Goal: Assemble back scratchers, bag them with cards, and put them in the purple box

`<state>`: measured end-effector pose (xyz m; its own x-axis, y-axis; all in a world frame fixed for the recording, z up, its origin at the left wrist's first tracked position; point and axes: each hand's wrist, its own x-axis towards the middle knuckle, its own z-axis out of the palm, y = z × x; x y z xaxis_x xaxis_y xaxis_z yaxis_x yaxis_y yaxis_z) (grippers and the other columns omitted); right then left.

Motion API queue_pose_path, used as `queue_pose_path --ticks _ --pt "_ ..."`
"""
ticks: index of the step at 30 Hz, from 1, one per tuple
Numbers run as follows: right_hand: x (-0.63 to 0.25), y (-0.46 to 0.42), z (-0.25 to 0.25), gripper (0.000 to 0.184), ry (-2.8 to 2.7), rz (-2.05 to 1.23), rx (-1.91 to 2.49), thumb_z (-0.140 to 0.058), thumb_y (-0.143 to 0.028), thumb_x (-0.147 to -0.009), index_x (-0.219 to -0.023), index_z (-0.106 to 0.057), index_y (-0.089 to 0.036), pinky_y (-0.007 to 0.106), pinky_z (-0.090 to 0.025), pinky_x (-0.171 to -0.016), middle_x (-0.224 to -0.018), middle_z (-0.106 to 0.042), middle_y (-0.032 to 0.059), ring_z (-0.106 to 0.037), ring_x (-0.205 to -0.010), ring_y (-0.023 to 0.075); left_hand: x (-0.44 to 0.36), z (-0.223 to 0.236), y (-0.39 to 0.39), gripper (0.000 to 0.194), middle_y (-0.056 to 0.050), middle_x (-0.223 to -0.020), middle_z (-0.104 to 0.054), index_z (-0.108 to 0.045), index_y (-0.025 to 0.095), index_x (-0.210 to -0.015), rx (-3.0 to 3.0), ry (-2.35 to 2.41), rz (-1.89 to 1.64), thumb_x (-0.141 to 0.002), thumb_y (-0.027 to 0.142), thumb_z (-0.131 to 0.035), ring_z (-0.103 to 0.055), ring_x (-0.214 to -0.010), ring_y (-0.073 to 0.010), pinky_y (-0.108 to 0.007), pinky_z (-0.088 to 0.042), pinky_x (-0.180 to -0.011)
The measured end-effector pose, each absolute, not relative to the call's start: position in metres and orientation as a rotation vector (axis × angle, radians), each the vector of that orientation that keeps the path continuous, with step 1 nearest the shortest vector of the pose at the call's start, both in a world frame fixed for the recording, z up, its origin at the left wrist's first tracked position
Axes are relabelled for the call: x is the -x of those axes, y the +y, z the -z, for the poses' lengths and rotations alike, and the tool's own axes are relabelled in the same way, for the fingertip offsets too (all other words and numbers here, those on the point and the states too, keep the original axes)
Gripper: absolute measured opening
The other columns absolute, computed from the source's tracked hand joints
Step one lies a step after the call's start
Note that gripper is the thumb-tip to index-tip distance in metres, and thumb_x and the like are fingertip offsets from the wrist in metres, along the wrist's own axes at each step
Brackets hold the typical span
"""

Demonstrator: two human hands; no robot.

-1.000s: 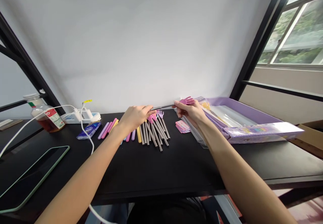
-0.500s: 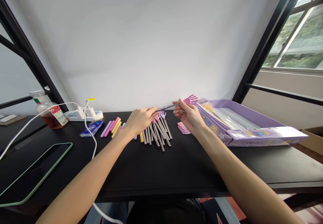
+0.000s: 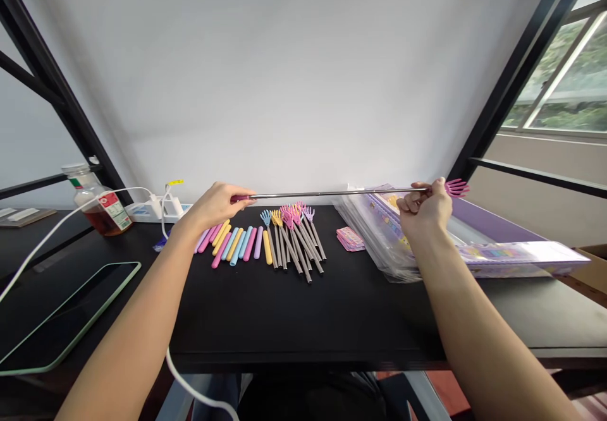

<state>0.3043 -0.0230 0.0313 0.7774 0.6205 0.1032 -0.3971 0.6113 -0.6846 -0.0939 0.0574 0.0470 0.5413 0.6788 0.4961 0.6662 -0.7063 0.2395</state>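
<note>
A telescopic back scratcher (image 3: pixel 327 193) stretches level between my two hands, its thin metal rod drawn out long. My left hand (image 3: pixel 215 205) is closed on its dark pink handle end. At the other end my right hand (image 3: pixel 429 205) pinches the rod just below the pink claw head (image 3: pixel 457 188). Below the rod, a pile of metal back scratcher rods (image 3: pixel 298 241) with pink, yellow, blue and purple claw heads lies on the black table (image 3: pixel 303 320). Left of the pile is a row of coloured handle tubes (image 3: pixel 237 246) in pink, yellow, blue and purple.
Small pink cards (image 3: pixel 350 239) lie stacked beside clear plastic bags (image 3: pixel 379 244). A purple display box (image 3: pixel 516 250) stands at the right. Toward the left are a phone (image 3: pixel 71 313), a bottle (image 3: pixel 102 203), a power strip (image 3: pixel 142 212) and a white cable (image 3: pixel 194 396).
My hands have moved apart, left hand leftward and right hand rightward. The back scratcher's rod between them is now extended much longer.
</note>
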Motion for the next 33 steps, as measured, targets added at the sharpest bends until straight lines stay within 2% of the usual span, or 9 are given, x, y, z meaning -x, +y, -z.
queue_pose_path --ticks 6,10,12,14,16,19,25,29,33 --pt "-0.315 -0.032 -0.040 0.044 -0.275 -0.545 0.702 -0.035 -0.021 -0.102 -0.059 -0.042 -0.020 0.019 -0.020 -0.033 -0.045 -0.027 -0.0074 -0.019 -0.035 0.0069 0.105 -0.045 0.060 0.030 -0.005 -0.097 -0.078 -0.078 0.024 -0.106 -2.739 1.211 -0.854 -0.092 0.039 -0.057 -0.068 -0.081 -0.0189 -0.030 -0.050 -0.072" --pt "-0.297 -0.027 -0.034 0.031 -0.413 -0.713 0.795 -0.048 -0.016 -0.093 -0.062 -0.052 -0.018 0.019 -0.028 -0.035 -0.053 -0.050 -0.0014 -0.040 -0.039 0.0076 0.091 -0.045 0.055 0.030 -0.004 -0.105 -0.078 -0.078 0.024 -0.107 -2.743 1.131 -0.906 -0.094 0.040 -0.056 -0.071 -0.090 -0.0200 -0.031 -0.051 -0.078" --pt "-0.270 -0.024 -0.027 0.020 -0.700 -0.925 0.894 -0.056 -0.025 -0.090 -0.079 -0.069 -0.015 0.022 -0.041 -0.042 -0.070 -0.066 0.0068 -0.056 -0.051 0.0125 0.067 -0.042 0.045 0.030 -0.004 -0.103 -0.078 -0.077 0.025 -0.109 -2.790 1.050 -0.890 -0.095 0.041 -0.056 -0.071 -0.087 -0.0190 -0.031 -0.051 -0.076" --pt "-0.239 -0.020 -0.018 0.029 -0.995 -1.005 0.900 -0.054 -0.035 -0.092 -0.103 -0.075 -0.018 0.024 -0.049 -0.052 -0.092 -0.072 0.0084 -0.064 -0.064 0.0149 0.040 -0.039 0.031 0.030 -0.003 -0.098 -0.078 -0.076 0.025 -0.108 -2.858 0.983 -0.909 -0.100 0.038 -0.050 -0.070 -0.082 -0.0180 -0.030 -0.049 -0.071" --pt "-0.214 -0.017 -0.009 0.040 -1.188 -1.050 0.870 -0.049 -0.042 -0.095 -0.126 -0.070 -0.027 0.026 -0.054 -0.061 -0.102 -0.072 0.0055 -0.067 -0.075 0.0160 0.018 -0.037 0.019 0.032 -0.005 -0.090 -0.076 -0.075 0.022 -0.103 -2.917 0.973 -0.930 -0.102 0.039 -0.047 -0.069 -0.079 -0.0182 -0.030 -0.046 -0.068" --pt "-0.196 -0.014 0.002 0.051 -1.290 -1.028 0.901 -0.043 -0.049 -0.097 -0.145 -0.054 -0.038 0.027 -0.054 -0.066 -0.096 -0.069 0.0023 -0.067 -0.080 0.0170 0.004 -0.035 0.008 0.038 -0.004 -0.076 -0.072 -0.072 0.019 -0.092 -2.989 1.070 -0.897 -0.103 0.041 -0.044 -0.064 -0.067 -0.0173 -0.029 -0.040 -0.059" --pt "-0.192 -0.010 0.011 0.058 -1.354 -1.056 0.872 -0.045 -0.056 -0.096 -0.152 -0.043 -0.040 0.028 -0.053 -0.072 -0.088 -0.067 0.0013 -0.065 -0.088 0.0184 0.009 -0.031 0.010 0.035 -0.001 -0.074 -0.070 -0.068 0.024 -0.104 -3.053 1.172 -0.743 -0.104 0.046 -0.040 -0.061 -0.063 -0.0167 -0.027 -0.030 -0.055" --pt "-0.202 -0.009 0.002 0.056 -1.297 -1.116 0.818 -0.044 -0.066 -0.095 -0.147 -0.048 -0.044 0.032 -0.053 -0.078 -0.123 -0.067 0.0040 -0.064 -0.095 0.0195 0.021 -0.034 0.019 0.029 -0.002 -0.084 -0.071 -0.067 0.025 -0.103 -2.975 1.126 -0.736 -0.102 0.042 -0.043 -0.062 -0.072 -0.0182 -0.028 -0.035 -0.060" --pt "-0.241 -0.007 -0.014 0.051 -1.098 -0.989 0.809 -0.042 -0.072 -0.091 -0.133 -0.058 -0.047 0.038 -0.054 -0.079 -0.142 -0.057 0.0027 -0.065 -0.101 0.0241 0.049 -0.043 0.031 0.025 -0.001 -0.070 -0.065 -0.069 0.025 -0.094 -2.781 1.205 -0.588 -0.096 0.041 -0.050 -0.056 -0.061 -0.0167 -0.028 -0.035 -0.056"
